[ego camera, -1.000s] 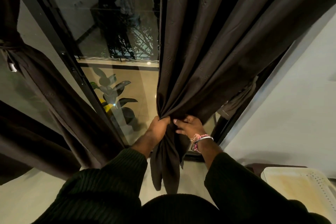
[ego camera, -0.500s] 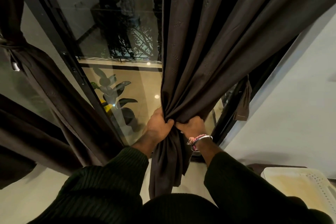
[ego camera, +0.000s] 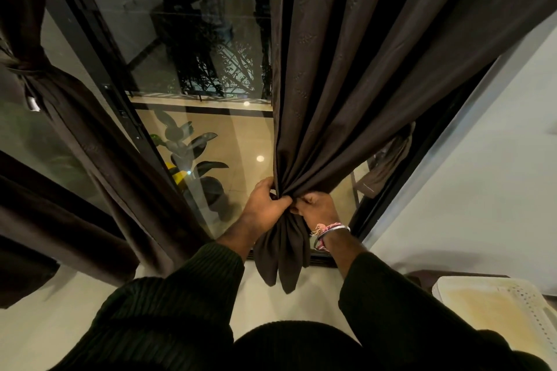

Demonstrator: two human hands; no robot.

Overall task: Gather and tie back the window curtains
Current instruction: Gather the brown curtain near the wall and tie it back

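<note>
A dark brown curtain (ego camera: pixel 355 75) hangs on the right side of the window, its folds bunched into a narrow neck low down. My left hand (ego camera: pixel 265 202) grips the bunch from the left. My right hand (ego camera: pixel 316 208), with bracelets at the wrist, grips it from the right, the two hands touching. The curtain's tail (ego camera: pixel 280 256) hangs below them. A strip of matching fabric (ego camera: pixel 385 163), perhaps a tie-back, dangles by the right frame. On the left, another brown curtain (ego camera: pixel 90 141) is gathered with a band (ego camera: pixel 24 68).
The black window frame (ego camera: pixel 132 117) runs diagonally between the panes. Behind the glass stand a leafy plant (ego camera: pixel 193 153) and a railing. A white wall (ego camera: pixel 488 178) lies to the right, and a cream perforated plastic seat (ego camera: pixel 497 307) sits at bottom right.
The right-hand curtain has been drawn in tighter, baring more glass by the right frame. My right hand went from lying on the fabric to gripping it, next to the left.
</note>
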